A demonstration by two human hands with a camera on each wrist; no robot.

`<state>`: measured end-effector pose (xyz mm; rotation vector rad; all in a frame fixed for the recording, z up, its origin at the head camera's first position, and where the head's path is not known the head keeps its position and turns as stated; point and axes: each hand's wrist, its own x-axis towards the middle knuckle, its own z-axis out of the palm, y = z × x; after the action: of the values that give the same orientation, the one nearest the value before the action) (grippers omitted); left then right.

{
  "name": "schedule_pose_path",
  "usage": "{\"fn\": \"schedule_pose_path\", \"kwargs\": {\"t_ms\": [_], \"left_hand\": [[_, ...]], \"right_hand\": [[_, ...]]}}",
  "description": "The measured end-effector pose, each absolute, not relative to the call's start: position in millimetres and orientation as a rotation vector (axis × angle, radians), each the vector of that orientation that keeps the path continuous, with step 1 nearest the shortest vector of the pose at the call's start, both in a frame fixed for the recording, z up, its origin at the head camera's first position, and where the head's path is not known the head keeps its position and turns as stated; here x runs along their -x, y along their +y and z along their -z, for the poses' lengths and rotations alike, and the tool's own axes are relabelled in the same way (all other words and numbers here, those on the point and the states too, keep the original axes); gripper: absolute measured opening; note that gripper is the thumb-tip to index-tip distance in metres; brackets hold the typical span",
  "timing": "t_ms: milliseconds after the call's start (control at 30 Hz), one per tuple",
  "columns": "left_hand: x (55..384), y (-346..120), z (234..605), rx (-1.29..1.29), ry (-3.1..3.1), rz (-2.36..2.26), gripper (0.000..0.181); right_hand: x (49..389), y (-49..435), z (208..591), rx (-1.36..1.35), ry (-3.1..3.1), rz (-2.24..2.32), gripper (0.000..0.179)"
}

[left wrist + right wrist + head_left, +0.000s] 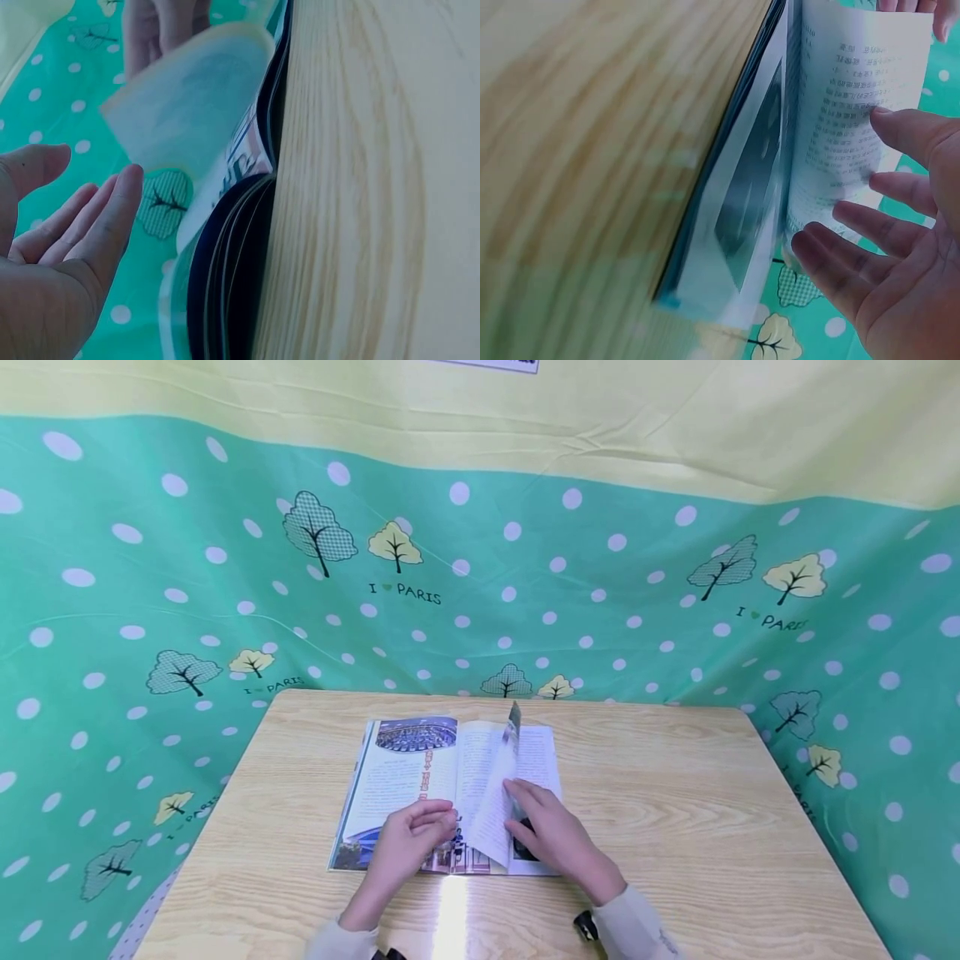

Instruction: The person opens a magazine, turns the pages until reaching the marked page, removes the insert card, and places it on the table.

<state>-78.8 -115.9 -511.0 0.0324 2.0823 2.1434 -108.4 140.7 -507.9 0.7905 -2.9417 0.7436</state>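
Observation:
An open magazine [390, 781] lies on the wooden table, with printed text and colour photos on its pages. One page [491, 806] stands raised and curved near the middle of the right half. My right hand [555, 837] is at the right face of this page; in the right wrist view its spread fingers [885, 229] reach to the printed side. Over the lower left half, beside the spine, hovers my left hand [412, 842], its fingers loosely bent and holding nothing. The left wrist view shows those fingers [101, 225] apart from the raised page [202, 97].
The wooden table [675, 810] extends on both sides of the magazine. A green and yellow cloth [510, 568] with dots and trees hangs behind and beside the table. Small black devices [587, 927] sit at both wrists, next to light sleeves [633, 927].

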Motion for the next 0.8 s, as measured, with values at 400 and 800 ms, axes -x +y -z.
{"fn": "schedule_pose_path", "kwargs": {"t_ms": [400, 800], "left_hand": [[76, -107, 511, 0.023, 2.056, -2.116, 0.036], [75, -128, 509, 0.143, 2.079, -2.133, 0.033]], "right_hand": [[110, 132, 511, -0.819, -2.87, -0.736, 0.061], [108, 143, 507, -0.719, -2.98, -0.729, 0.067]]}}
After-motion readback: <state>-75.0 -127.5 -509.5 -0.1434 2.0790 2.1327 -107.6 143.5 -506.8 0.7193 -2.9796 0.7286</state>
